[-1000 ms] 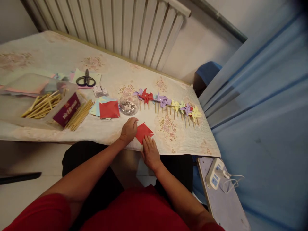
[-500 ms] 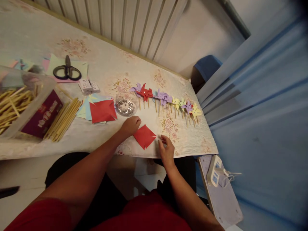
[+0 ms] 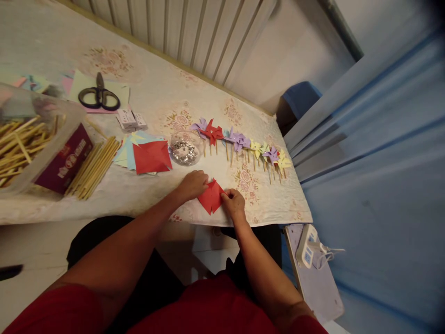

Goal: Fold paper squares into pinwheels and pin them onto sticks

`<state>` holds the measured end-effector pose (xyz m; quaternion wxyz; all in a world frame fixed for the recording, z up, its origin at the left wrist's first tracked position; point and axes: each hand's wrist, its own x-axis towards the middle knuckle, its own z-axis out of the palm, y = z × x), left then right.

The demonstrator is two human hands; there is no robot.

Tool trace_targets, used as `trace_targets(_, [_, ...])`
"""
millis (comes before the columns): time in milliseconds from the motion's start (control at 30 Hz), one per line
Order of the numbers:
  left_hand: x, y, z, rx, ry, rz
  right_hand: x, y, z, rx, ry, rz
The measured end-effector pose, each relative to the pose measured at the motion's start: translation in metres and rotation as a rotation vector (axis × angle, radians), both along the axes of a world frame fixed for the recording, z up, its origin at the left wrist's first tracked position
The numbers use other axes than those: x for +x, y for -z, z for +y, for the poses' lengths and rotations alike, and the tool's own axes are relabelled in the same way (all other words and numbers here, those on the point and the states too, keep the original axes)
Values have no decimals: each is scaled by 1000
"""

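Red paper (image 3: pixel 210 196), cut square and partly folded, lies at the near edge of the bench (image 3: pixel 153 195), and both hands are on it. The left hand (image 3: pixel 193 183) presses down on its far-left corner, fingers curled; the right hand (image 3: pixel 233 203) pinches the right-hand tip between thumb and fingers, so both are closed on the same sheet, one from each side. The step in hand looks like folding a corner of the sheet in toward its middle, as the finished pinwheels (image 3: pixel 243 144), lined up on their sticks further along the bench, suggest. Whether a flap is already lifted is hard to tell, since the fingers cover that tip.

Just beyond the left hand stands a small clear dish of shiny pins or beads (image 3: pixel 183 149), and left of that a fan of coloured paper squares (image 3: pixel 148 155) with a red one on top. Wooden sticks (image 3: pixel 93 167) lie beside a clear plastic box (image 3: pixel 41 144) holding more of them, and scissors (image 3: pixel 99 95) rest on paper at the far left.

The next move probably calls for the left hand to hold the centre flat while the right brings the tip over without creasing it hard.
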<state>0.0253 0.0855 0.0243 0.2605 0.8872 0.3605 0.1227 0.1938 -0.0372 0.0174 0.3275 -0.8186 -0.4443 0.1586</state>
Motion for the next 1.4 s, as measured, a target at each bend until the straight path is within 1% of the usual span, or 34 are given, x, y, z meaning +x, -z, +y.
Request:
trace_targets(67, [0,-2,1,-88,-4,-68,2,-3,1,37,5,114])
trace_targets(200, [-2,-7,0,-335,-56,-266,7,-8,2,140,-19,357])
trace_targets(300, [-2,-11,0,-445,-101,-396,6,-10,2,185,-15,495])
trace_targets(567, [-2,-18,-4,-696,-207,-590,0,-18,-1,217,-42,634])
trace_targets(700, [-2,-18,-4,-852,-242,-698,2,-17,-4,248,-43,716])
trace_targets(767, [-1,-17,-3,-945,-249,-764,3,-16,-4,283,-41,787])
trace_targets(867, [-1,-16,-1,-1057,-265,-871,2,-14,-4,328,-15,959])
trace_targets(1000, [1,-16,-1,-1115,-324,-997,-4,-11,-3,349,51,1193])
trace_targets(1133, [4,-15,-3,-1171,-381,-1113,-16,-11,-1,391,75,1322])
trace_targets(1200, [5,-13,-4,-1195,-391,-1148,-24,-13,2,395,59,1345])
trace_targets(1300, [7,-10,-4,-1203,-392,-1178,-34,-21,8,378,25,1299])
trace_targets(1400, [7,-9,-5,-1191,-382,-1179,-41,-26,16,359,-51,1260])
